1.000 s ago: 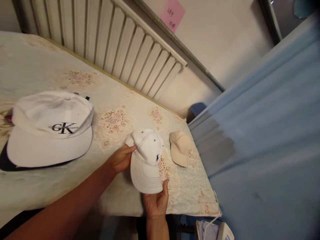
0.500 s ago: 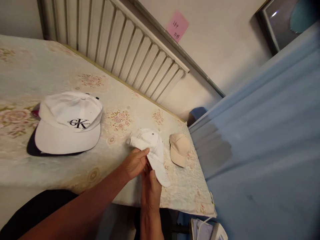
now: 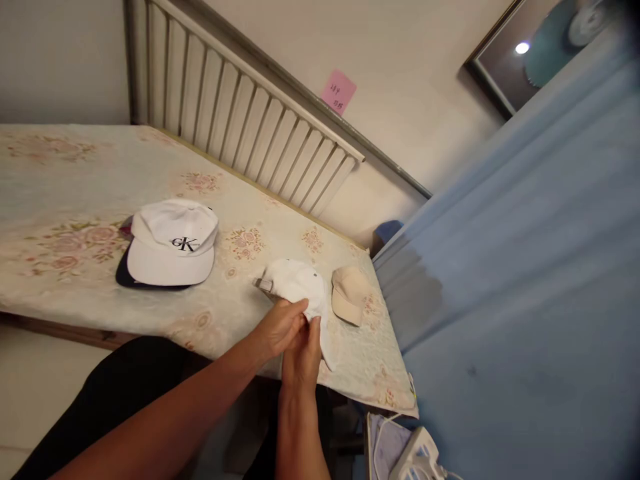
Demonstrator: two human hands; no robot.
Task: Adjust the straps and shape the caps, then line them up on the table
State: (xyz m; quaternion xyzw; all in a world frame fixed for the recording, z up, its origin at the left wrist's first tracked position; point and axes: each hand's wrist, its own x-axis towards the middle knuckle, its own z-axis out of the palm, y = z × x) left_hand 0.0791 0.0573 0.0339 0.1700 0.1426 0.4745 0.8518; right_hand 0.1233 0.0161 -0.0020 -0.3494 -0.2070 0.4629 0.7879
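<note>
Both my hands grip a white baseball cap (image 3: pixel 299 283) above the floral-covered table (image 3: pixel 240 303). Thumb on top, my left hand (image 3: pixel 281 325) is closed on the cap's lower edge. My right hand (image 3: pixel 303 350) is closed on it close by, near the brim; its fingertips are partly hidden. The cap's back strap and buckle point left, and its brim hangs down to the right. Just right of it lies a beige cap (image 3: pixel 350 295). Farther left, a white cap with black CK letters (image 3: pixel 173 243) rests on top of a dark-brimmed cap (image 3: pixel 131 279).
A white radiator (image 3: pixel 240 113) runs along the wall behind the table, with a pink note (image 3: pixel 339 92) above it. On the right hangs a blue curtain (image 3: pixel 505 287). A white device with a cord (image 3: pixel 419 457) sits low by the table's right corner.
My view has shifted, so the cap stack appears farther right and smaller. The held cap has turned somewhat, showing its back strap more and its brim more edge-on. Both hands keep hold of it.
</note>
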